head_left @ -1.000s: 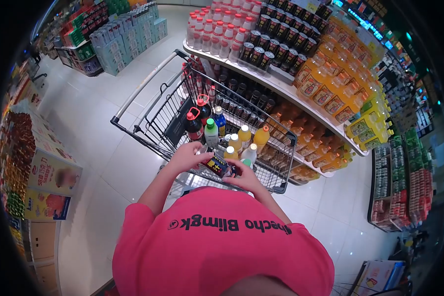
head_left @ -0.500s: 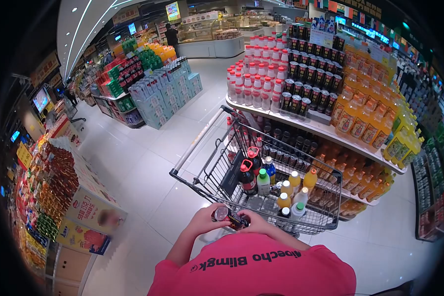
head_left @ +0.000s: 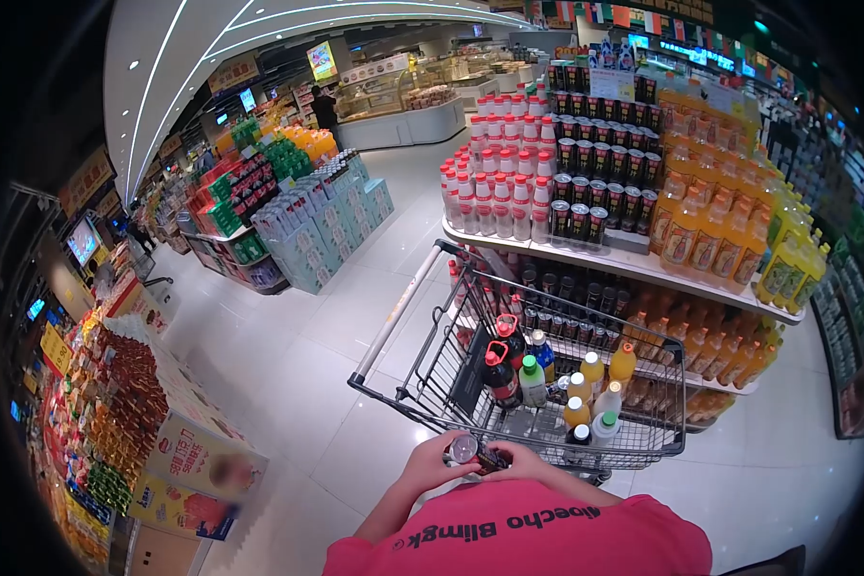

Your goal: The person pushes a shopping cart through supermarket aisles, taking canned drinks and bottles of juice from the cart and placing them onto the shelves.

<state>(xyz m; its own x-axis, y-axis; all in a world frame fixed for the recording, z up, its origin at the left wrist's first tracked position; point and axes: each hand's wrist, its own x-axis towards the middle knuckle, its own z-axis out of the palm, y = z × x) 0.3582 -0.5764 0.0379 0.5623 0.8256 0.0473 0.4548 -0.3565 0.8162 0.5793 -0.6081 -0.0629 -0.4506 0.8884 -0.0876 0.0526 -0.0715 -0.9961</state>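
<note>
In front of my chest, a dark drink can (head_left: pixel 491 461) with a silver lid is tilted between my two hands. My left hand (head_left: pixel 434 465) wraps around the lid end, and my right hand (head_left: pixel 520 462) grips the other end. Just beyond them stands a wire shopping cart (head_left: pixel 432 408). Inside it, dark cola bottles (head_left: pixel 502 382) with red caps stand beside a green-capped bottle (head_left: pixel 533 384). Several orange juice bottles (head_left: pixel 623 361) and white-capped bottles are grouped at the cart's right. The can's label is too small to read.
Behind the cart, a tiered display shelf (head_left: pixel 586 248) carries milk bottles, black cans and orange drinks. To the left is a snack stand (head_left: pixel 197 461). Farther back are a stack of pale boxed drinks (head_left: pixel 331 226) and a person (head_left: pixel 324 110) near a counter.
The view has shifted, so the cart and shelves sit lower and the cart farther right in the picture. Both hands still hold the can, which appears slightly lower and to the right.
</note>
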